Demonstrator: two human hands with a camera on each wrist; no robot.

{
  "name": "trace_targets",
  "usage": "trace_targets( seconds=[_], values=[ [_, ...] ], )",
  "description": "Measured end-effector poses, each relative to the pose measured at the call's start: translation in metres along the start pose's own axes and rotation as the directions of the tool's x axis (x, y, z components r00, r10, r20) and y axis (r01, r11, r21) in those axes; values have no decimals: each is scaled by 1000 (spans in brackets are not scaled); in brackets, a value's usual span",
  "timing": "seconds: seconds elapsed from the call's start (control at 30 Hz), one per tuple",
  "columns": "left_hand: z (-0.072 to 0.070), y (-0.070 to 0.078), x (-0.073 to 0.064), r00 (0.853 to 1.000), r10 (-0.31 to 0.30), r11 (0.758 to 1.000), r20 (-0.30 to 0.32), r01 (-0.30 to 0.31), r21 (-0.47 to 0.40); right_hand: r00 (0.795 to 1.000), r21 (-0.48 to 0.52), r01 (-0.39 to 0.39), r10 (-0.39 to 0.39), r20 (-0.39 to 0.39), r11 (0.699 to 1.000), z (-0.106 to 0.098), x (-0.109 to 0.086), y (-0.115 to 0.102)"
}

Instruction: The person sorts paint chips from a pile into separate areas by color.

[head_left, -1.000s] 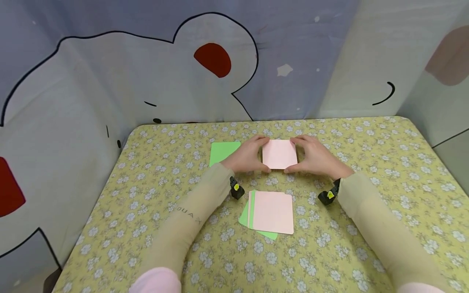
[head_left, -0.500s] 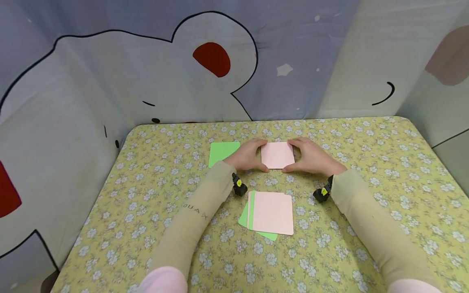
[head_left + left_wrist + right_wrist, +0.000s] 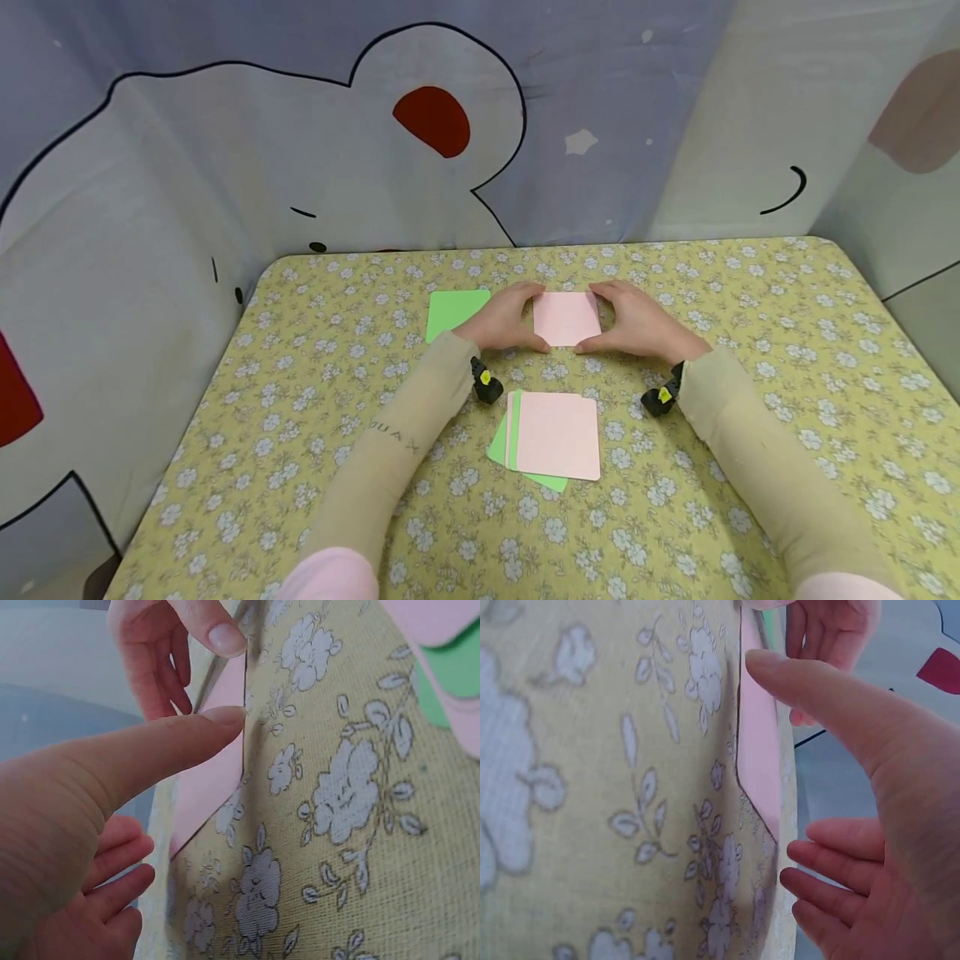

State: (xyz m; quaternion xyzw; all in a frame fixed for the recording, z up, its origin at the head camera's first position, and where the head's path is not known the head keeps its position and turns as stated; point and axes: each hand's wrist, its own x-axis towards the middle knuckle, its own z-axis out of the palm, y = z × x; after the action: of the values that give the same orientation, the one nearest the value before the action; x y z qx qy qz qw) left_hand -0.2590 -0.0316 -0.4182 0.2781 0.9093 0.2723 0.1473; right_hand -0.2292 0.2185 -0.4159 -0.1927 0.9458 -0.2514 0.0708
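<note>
A square pink card (image 3: 566, 319) lies flat at the back middle of the table. My left hand (image 3: 506, 319) holds its left side, thumb at the near edge and index finger at the far corner. On the right side my right hand (image 3: 637, 321) grips it the same way. The left wrist view shows the thumb (image 3: 172, 746) lying over the edge of the pink card (image 3: 214, 780), other fingers loosely bent. In the right wrist view the right thumb (image 3: 795, 675) reaches the near edge of the pink card (image 3: 757, 742).
Beside the left hand lies a green card (image 3: 453, 312), partly covered by that hand. Nearer, a loose pile of pink cards (image 3: 558, 437) and green cards (image 3: 551, 482) overlaps unevenly. A flowered cloth (image 3: 262, 467) covers the table; a printed curtain (image 3: 600, 125) hangs behind it.
The pink card between the hands has come down onto the cloth and moved slightly left. Both hands have followed it; the green card and the pile stay put.
</note>
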Motion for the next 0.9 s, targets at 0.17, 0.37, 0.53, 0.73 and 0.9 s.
trace_targets(
  seconds=[0.17,0.37,0.53,0.73,0.9],
  values=[
    [-2,3,-8,1000,4,1000,-22,-4,-16,1000,-4,1,-1,-13,1000,-2,-5,-5],
    [-3,10,-19,999,41,999,-32,-42,-30,1000,-23,14,-14,-24,1000,-5,-16,-14],
    [-3,16,-31,997,68,996,-30,-70,-56,999,-37,21,-23,-30,999,-7,-28,-20],
    [-2,21,-47,995,94,994,-27,-96,-60,999,-68,40,-42,-30,997,-7,-41,-24],
    [3,23,-60,994,111,991,-25,-112,-72,998,-70,56,-58,-27,996,-4,-51,-27]
  ],
)
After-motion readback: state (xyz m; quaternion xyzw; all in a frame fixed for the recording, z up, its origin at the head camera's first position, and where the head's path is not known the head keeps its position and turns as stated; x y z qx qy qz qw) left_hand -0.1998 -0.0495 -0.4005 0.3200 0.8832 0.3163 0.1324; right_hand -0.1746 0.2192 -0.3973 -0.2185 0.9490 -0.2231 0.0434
